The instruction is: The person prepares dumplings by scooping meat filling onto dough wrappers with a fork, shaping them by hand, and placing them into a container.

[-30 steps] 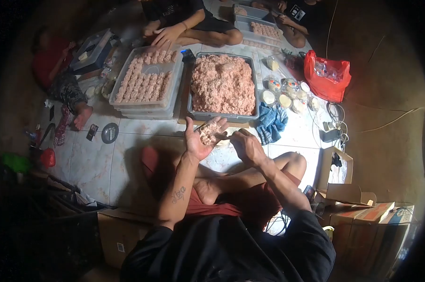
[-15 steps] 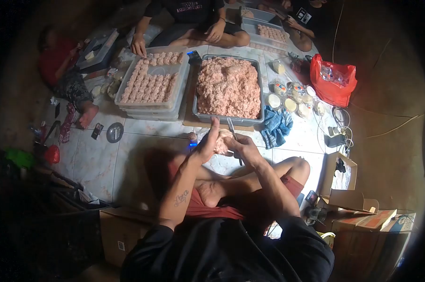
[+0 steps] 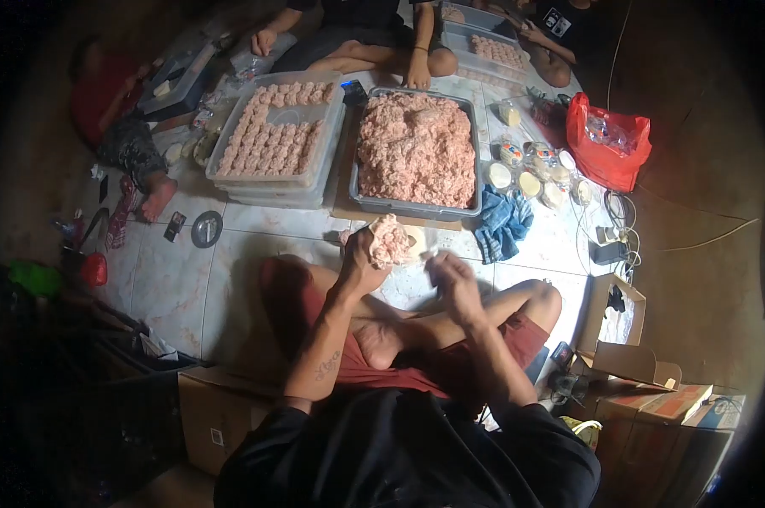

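Note:
My left hand (image 3: 361,269) is raised over my crossed legs, its fingers wrapped round a lump of pink minced meat (image 3: 388,241). Just to its right, my right hand (image 3: 455,284) is closed on a thin metal utensil (image 3: 431,253); motion blurs it and its exact kind does not show. Beyond both hands stands a grey tub (image 3: 416,206) heaped with minced meat (image 3: 416,152). On its left, a stack of clear plastic trays (image 3: 272,188) has rows of meat balls (image 3: 272,144) in the top one. A pale round item (image 3: 417,240) shows partly behind the lump.
A blue cloth (image 3: 502,224) lies right of the tub, with several round packs (image 3: 530,184) and a red plastic bag (image 3: 607,144) beyond. Cables (image 3: 619,229) and an open cardboard box (image 3: 611,322) are at my right. Opposite sits a person whose hand (image 3: 418,72) is at the tub's far edge.
My right hand has drawn away from the lump towards the right, and my left hand has turned so the lump shows more fully. The person opposite has moved a hand to the tub.

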### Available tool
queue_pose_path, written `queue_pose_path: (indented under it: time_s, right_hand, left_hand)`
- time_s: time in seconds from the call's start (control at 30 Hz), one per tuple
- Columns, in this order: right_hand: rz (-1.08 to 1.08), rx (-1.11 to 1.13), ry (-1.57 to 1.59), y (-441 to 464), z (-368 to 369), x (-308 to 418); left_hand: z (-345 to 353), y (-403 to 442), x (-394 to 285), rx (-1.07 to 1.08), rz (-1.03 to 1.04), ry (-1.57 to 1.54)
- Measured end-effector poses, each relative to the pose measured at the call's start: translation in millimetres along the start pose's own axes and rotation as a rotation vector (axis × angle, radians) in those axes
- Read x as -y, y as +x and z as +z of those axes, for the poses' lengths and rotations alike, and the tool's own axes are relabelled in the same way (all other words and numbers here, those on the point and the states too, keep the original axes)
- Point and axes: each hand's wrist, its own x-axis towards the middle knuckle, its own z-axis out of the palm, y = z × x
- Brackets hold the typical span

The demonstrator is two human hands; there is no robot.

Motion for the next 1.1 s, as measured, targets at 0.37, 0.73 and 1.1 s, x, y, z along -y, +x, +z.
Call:
queue_pose_path:
  time_s: [0.37,0.73,1.1]
  right_hand:
    - [-0.475,-0.054,-0.973,5,-1,24]
    - [-0.445,-0.006,-0.901,-18,32,8]
    - [0.161,0.081,-0.248,-46,5,-12]
  left_hand:
    - [7,4,-19,-0.142,-0.173,-0.026]
    - [21,-2,-21,-0.269,-0.043,-0.106]
    - [-19,5,-30,-0.165,-0.236,-0.298]
